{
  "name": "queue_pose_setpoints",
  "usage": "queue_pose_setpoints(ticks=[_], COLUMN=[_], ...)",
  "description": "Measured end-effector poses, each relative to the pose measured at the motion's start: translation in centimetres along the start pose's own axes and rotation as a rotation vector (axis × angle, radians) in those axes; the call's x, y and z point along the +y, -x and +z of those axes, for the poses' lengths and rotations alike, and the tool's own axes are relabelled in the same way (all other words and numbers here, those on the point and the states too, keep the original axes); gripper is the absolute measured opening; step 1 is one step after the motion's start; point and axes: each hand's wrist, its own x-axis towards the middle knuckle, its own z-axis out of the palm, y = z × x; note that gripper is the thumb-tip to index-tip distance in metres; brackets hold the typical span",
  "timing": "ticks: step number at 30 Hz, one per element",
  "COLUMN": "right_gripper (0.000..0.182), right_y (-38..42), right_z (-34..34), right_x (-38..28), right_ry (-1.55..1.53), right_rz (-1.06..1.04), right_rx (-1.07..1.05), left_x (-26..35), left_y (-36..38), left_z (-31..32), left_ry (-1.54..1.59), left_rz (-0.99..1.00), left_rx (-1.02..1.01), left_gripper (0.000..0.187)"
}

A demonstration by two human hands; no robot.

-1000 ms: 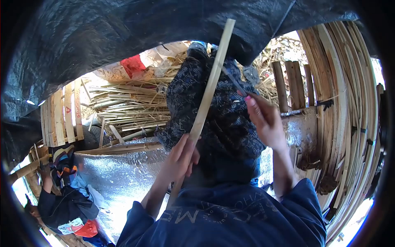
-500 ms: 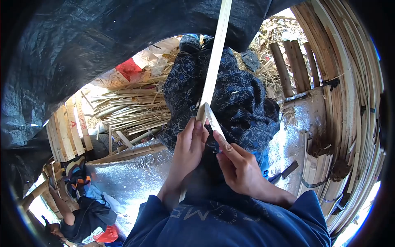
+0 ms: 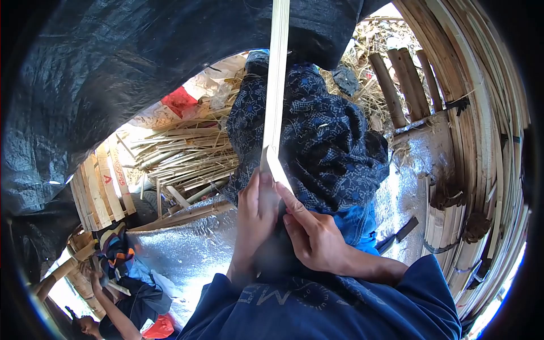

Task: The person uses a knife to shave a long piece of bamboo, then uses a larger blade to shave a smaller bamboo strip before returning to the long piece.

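A long pale bamboo strip [image 3: 277, 73] runs from my hands away past the top of the view. My left hand [image 3: 256, 207] is closed around its near end. In my right hand [image 3: 317, 235] is a knife [image 3: 277, 171], gripped with the index finger stretched along it. Its bright blade lies against the strip just beyond my left fingers, tip pointing up and left. The knife's handle is hidden in my palm. Beneath the strip, a dark patterned cloth [image 3: 323, 153] covers my legs.
Split bamboo pieces [image 3: 181, 150] lie piled at left beyond a silver mat [image 3: 187, 255]. Bundled strips [image 3: 487, 141] line the right side. A black tarp [image 3: 113, 73] hangs at upper left. Another person [image 3: 136, 306] sits at lower left, an arm raised near a bamboo pole.
The strip's far end has swung left, and the knife and both hands have shifted slightly left. At lower left, the other person's arm has moved.
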Motion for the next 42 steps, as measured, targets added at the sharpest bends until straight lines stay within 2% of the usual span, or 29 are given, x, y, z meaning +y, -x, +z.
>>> queue_pose_setpoints(ticks=[2, 3, 5, 6, 8, 9, 11, 15, 18, 21, 23, 24, 26, 27, 28, 31, 33, 35, 37, 40, 42], right_gripper=[0.06, 0.06, 0.06, 0.06, 0.058, 0.058, 0.055, 0.05, 0.054, 0.057, 0.05, 0.031, 0.026, 0.025, 0.03, 0.03, 0.029, 0.029, 0.034, 0.042, 0.045], right_y=[-0.2, -0.3, -0.5, -0.7, -1.3, -1.6, -2.0, -2.5, -3.4, -4.0, -4.5, -4.7, -5.2, -5.2, -5.3, -4.8, -3.1, -0.8, 1.8, 6.8, 8.7], right_z=[0.1, 0.0, -0.4, -1.0, -2.4, -3.4, -5.4, -7.7, -9.1, -9.6, -9.8, -9.6, -9.9, -10.0, -9.8, -11.0, -12.6, -14.0, -15.3, -17.0, -17.8], right_x=[0.0, 0.2, 0.7, 1.0, 1.8, 1.9, 1.6, 2.3, 2.2, 1.8, 1.7, 1.5, 2.0, 2.2, 2.0, 2.9, 4.0, 6.1, 9.8, 16.4, 18.9], right_ry=[-0.012, -0.012, 0.059, 0.06, 0.244, 0.245, 0.242, 0.393, 0.43, 0.455, 0.465, 0.428, 0.484, 0.536, 0.523, 0.467, 0.414, 0.47, 0.6, 0.68, 0.666], right_rz=[0.001, 0.001, -0.073, -0.076, -0.152, -0.155, -0.107, -0.139, -0.195, -0.162, -0.121, -0.158, -0.168, -0.18, -0.181, -0.201, -0.046, 0.24, 0.526, 0.763, 0.761], right_rx=[-0.001, -0.003, -0.02, -0.023, -0.097, -0.103, -0.211, -0.195, -0.203, -0.209, -0.246, -0.165, -0.214, -0.269, -0.216, -0.184, 0.007, 0.332, 0.566, 0.584, 0.606], left_x=[-2.5, -3.5, -5.0, -3.6, 0.6, 0.8, 1.0, 1.7, 0.7, 1.6, 2.4, 2.6, 2.5, 2.5, 2.4, 2.1, 1.7, 1.9, 0.9, 1.0, 1.3], left_y=[0.3, 0.1, -0.3, -0.4, -0.6, -0.6, -0.7, -0.8, -0.7, -0.7, -0.5, -0.5, -0.8, -1.0, -1.0, -1.0, -1.3, -1.3, -2.0, -2.2, -2.2], left_z=[0.2, 0.1, -0.5, -0.9, -2.0, -2.1, -2.3, -1.7, -1.1, -0.9, -0.8, -0.7, -0.9, -0.9, -0.7, 0.0, 0.6, 1.4, 1.8, 2.6, 3.4], left_ry=[-0.222, -0.222, -0.404, -0.404, 0.158, 0.161, 0.4, 0.409, 0.472, 0.449, 0.422, 0.393, 0.334, 0.274, 0.274, 0.273, 0.28, 0.285, 0.37, 0.313, 0.294], left_rz=[0.233, 0.232, 0.591, 0.59, -0.227, -0.227, -0.285, -0.26, -0.245, -0.237, -0.251, -0.27, -0.254, -0.241, -0.239, -0.248, -0.129, -0.162, -0.199, -0.146, -0.108], left_rx=[0.176, 0.178, 0.209, 0.214, -0.167, -0.161, -0.356, -0.38, -0.371, -0.392, -0.384, -0.366, -0.372, -0.371, -0.378, -0.344, -0.356, -0.325, -0.399, -0.429, -0.44], left_gripper=[0.036, 0.036, 0.039, 0.039, 0.037, 0.037, 0.039, 0.04, 0.042, 0.045, 0.046, 0.047, 0.045, 0.043, 0.043, 0.036, 0.03, 0.029, 0.03, 0.031, 0.031])
